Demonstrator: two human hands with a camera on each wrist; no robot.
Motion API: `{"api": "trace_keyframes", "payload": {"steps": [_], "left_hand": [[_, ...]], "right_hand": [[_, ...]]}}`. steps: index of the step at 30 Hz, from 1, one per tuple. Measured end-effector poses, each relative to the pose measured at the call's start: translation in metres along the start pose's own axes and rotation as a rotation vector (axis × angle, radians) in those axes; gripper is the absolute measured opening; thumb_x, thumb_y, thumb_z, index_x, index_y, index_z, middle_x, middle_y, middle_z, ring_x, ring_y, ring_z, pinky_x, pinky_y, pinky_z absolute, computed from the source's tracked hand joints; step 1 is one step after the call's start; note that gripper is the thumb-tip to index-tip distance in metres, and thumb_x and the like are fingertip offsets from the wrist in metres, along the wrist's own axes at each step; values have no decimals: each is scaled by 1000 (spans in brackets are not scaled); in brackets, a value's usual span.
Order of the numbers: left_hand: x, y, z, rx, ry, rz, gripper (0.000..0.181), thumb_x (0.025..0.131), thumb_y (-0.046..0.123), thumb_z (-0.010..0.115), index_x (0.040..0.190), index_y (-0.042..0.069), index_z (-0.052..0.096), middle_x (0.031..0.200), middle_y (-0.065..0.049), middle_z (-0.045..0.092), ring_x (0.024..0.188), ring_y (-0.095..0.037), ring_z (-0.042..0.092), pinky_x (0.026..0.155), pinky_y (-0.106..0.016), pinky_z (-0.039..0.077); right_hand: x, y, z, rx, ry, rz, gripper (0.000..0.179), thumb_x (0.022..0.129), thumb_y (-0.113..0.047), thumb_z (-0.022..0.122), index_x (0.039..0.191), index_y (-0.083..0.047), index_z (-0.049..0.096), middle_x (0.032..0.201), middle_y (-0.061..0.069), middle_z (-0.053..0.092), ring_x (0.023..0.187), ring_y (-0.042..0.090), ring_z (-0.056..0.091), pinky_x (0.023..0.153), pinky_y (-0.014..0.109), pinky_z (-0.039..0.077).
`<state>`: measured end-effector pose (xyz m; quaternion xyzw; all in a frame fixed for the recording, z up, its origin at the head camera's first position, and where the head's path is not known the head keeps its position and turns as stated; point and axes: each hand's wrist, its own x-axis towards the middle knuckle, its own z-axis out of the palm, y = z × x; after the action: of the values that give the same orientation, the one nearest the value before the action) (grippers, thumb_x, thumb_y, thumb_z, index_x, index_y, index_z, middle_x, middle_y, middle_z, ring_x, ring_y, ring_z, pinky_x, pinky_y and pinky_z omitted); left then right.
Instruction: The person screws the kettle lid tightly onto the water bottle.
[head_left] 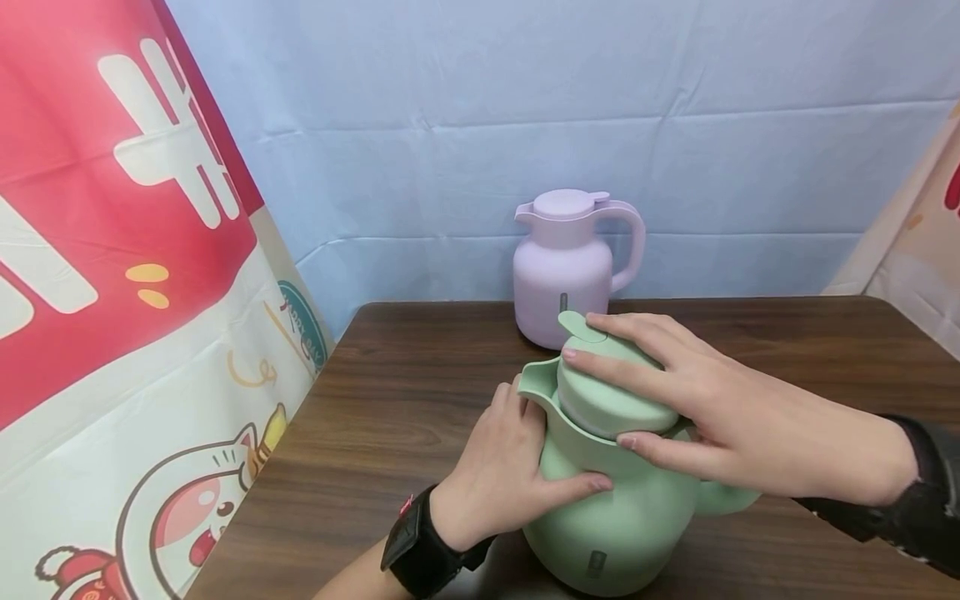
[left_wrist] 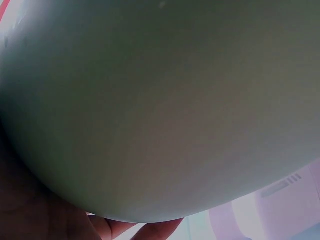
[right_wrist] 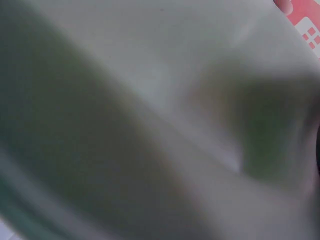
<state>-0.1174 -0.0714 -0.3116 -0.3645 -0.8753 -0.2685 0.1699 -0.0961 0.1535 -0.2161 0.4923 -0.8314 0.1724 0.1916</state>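
A light green thermal jug (head_left: pixel 615 533) stands at the front of the table, its spout towards the left and its handle partly behind my right forearm. My left hand (head_left: pixel 502 467) grips the jug by the neck, thumb across the front and fingers round the far side. With my right hand (head_left: pixel 720 400) I hold the green lid (head_left: pixel 611 396), fingers over its top and thumb at its lower edge. The lid sits tilted in the jug's mouth, raised above the rim. The jug's body (left_wrist: pixel 165 100) fills the left wrist view; the right wrist view is blurred.
A lilac thermal jug (head_left: pixel 562 275) with its lid on stands at the back of the dark wooden table (head_left: pixel 420 375). Behind it hangs a pale blue cloth (head_left: pixel 450 150), and a printed red and white cloth (head_left: pixel 135 350) hangs along the left side.
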Motion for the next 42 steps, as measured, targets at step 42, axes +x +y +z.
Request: {"api": "trace_keyframes", "payload": {"steps": [42], "left_hand": [[0,-1,0,11,4,-2,99,69,63,72,143,14,28,135,1,39,95,-13,43,77,-24,39]], "right_hand": [[-8,9,3,-85,-31,136,68,85,-37,69,145,-25,39,145,-3,37,137,23,26,109,36,21]]}}
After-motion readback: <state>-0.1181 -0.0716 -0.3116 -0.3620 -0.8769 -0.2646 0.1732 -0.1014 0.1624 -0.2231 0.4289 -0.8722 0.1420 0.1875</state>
